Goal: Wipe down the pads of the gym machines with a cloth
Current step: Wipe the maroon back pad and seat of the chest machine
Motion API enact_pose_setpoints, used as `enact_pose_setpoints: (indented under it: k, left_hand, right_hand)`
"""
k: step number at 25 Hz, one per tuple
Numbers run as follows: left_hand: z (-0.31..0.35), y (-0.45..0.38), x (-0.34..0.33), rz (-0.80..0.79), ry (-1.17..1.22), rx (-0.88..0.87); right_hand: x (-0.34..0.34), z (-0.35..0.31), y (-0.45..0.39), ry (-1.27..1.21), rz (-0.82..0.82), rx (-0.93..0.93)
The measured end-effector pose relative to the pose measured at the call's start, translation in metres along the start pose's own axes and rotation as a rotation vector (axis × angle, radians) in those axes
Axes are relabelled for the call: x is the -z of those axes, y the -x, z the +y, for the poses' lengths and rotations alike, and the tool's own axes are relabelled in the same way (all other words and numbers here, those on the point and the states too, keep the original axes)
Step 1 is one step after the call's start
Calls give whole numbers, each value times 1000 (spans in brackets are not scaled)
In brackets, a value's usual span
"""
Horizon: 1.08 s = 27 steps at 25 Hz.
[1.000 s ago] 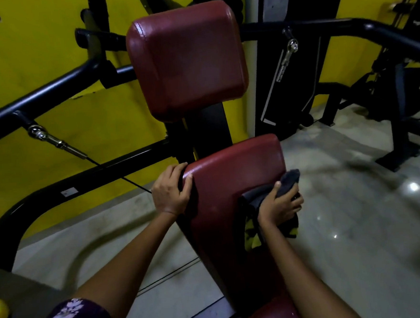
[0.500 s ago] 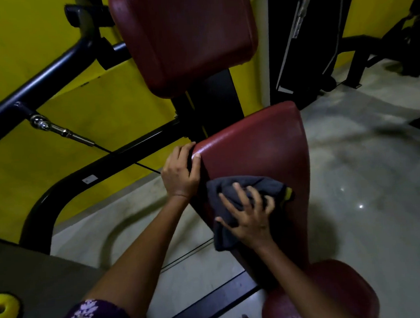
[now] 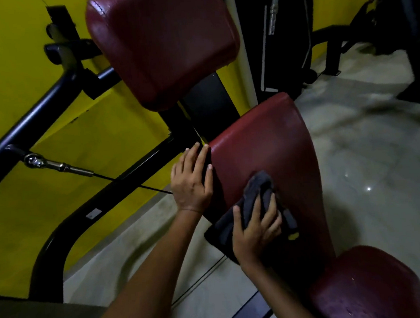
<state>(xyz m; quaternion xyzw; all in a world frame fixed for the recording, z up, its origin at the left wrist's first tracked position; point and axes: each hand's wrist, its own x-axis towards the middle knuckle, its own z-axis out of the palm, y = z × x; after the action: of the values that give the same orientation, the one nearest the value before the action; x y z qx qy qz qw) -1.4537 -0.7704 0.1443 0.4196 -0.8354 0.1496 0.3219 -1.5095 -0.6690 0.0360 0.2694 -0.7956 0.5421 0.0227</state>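
The right hand presses spread fingers on the dark cloth at 5 o'clock on the back pad, hiding its middle, while the left hand grips the pad's 9 o'clock edge.

glossy leatherette back pad, soft cloth, polished floor

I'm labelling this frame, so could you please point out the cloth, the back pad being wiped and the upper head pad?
cloth point(image 3: 253, 193), head view, bunched upper fold.
back pad point(image 3: 265, 142), head view, bare upper face.
upper head pad point(image 3: 163, 43), head view, front face.
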Motion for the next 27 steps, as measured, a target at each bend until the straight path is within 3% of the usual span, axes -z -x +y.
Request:
enact_pose_setpoints:
  k: [2,3,5,7,8,9,11,14,16,20,24,25,27]
  left_hand:
    - [-6,1,0,-28,-35,-124]
    - [-7,2,1,-38,-46,-155]
    - [-5,-1,5,-75,-73,-163]
    - [-1,-10,11,-153,-127,-187]
    - [1,-17,14,-193,-152,-218]
    - [3,-25,16,-224,-175,-251]
    - [5,-38,15,-264,-216,-334]
    - [5,-40,7,-359,-285,-541]
    - [3,-40,5,-363,-288,-625]
    - [3,-38,5,-332,-288,-684]
    - [3,-37,4,-361,-307,-755]
    - [3,-37,4,-366,-298,-759]
    - [2,-37,3,-371,-279,-751]
  right_hand:
    - [-2,26,-3,-16,44,152]
    - [-4,40,-6,-14,56,100]
    - [-6,60,-21,-60,51,-250]
    - [-8,58,-37,-164,4,-773]
    - [-7,44,-44,-188,-10,-915]
    - [-4,25,-47,-184,-23,-940]
    - [-1,-5,-45,-134,3,-701]
    - [1,4,-32,-71,82,-131]
    - [-6,44,-35,-57,98,20]
    - [-21,117,-17,35,96,-416]
    - [-16,90,-38,-185,27,-934]
    - [-14,72,-44,-180,58,-906]
    - [-13,33,-52,-111,120,-653]
